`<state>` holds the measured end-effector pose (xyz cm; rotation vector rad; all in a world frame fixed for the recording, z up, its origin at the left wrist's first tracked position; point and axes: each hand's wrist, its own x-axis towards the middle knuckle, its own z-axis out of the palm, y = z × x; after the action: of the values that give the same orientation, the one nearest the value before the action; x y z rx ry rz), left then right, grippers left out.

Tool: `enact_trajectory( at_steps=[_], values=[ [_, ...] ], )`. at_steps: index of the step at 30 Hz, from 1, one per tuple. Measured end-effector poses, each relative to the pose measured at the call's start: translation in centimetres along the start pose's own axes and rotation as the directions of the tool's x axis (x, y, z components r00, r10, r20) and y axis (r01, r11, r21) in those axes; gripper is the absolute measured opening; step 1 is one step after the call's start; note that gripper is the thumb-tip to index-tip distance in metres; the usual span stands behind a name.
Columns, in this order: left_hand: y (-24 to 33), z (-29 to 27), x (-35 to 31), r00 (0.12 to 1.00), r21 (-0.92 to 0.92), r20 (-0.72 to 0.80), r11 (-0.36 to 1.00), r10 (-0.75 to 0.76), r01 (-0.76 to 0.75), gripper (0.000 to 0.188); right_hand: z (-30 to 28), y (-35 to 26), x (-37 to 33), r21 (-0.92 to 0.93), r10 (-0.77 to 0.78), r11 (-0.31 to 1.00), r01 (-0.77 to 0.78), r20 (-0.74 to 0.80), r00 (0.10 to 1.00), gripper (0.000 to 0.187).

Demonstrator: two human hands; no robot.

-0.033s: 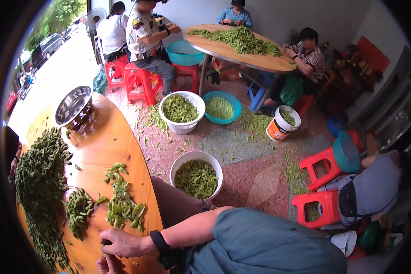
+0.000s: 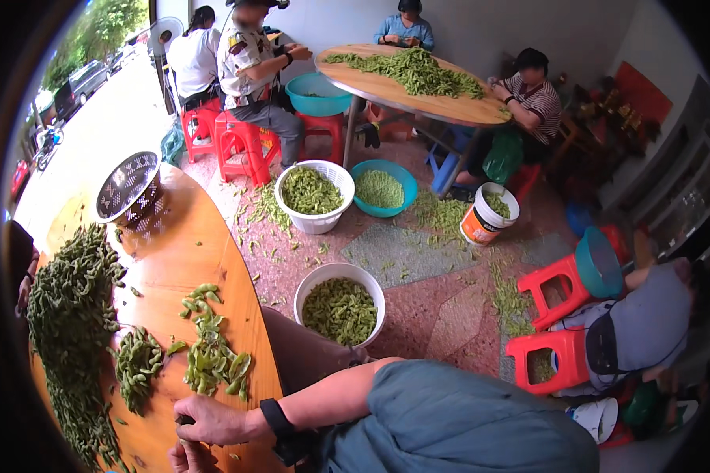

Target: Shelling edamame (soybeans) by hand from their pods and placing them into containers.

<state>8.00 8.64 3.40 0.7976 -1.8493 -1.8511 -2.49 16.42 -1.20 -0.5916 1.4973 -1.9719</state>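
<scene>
My right hand [image 2: 213, 422], a black watch on its wrist, rests on the round wooden table [image 2: 173, 260] near its front edge. Its fingers are curled around a small dark pod at the fingertips. My left hand [image 2: 185, 459] sits just below it at the picture's lower edge and is mostly cut off, so I cannot see what it holds. A small pile of bright green pods [image 2: 213, 359] lies right above my hands. A darker clump of pods [image 2: 138, 363] lies to the left, and beyond it a long heap of pods [image 2: 71, 315].
A metal colander [image 2: 130, 185] stands at the table's far end. By my knee on the floor is a white bucket of pods [image 2: 341, 311]. Farther off are a white basket [image 2: 315, 193], a teal bowl [image 2: 383, 189], red stools [image 2: 560, 288], and seated people at another pod-covered table [image 2: 414, 79].
</scene>
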Motion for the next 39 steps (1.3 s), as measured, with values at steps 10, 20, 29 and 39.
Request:
enact_trajectory(
  at_steps=[10, 20, 29, 39],
  values=[
    [-0.6, -0.5, 0.0, 0.95, -0.232, 0.303, 0.962, -0.07, 0.145, 0.027, -1.1, -0.8, -0.5, -0.504, -0.464, 0.745, 0.438, 0.081, 0.882, 0.021],
    [-3.4, -2.0, 2.3, 0.968, -0.249, 0.225, 0.954, -0.109, 0.166, 0.031, -0.7, -0.3, -0.1, -0.733, -0.585, 0.393, 0.555, 0.266, 0.766, 0.014],
    [-1.1, -0.7, 1.4, 0.928, -0.311, 0.346, 0.917, -0.135, 0.25, 0.032, -1.4, -0.7, 0.0, -0.582, -0.397, 0.691, 0.43, 0.191, 0.898, 0.018],
    [-1.1, -2.4, 3.4, 0.955, -0.461, 0.231, 0.843, -0.186, 0.276, 0.023, -6.2, -4.0, 1.3, -0.86, -0.363, 0.271, 0.432, 0.324, 0.874, 0.009]
  ],
)
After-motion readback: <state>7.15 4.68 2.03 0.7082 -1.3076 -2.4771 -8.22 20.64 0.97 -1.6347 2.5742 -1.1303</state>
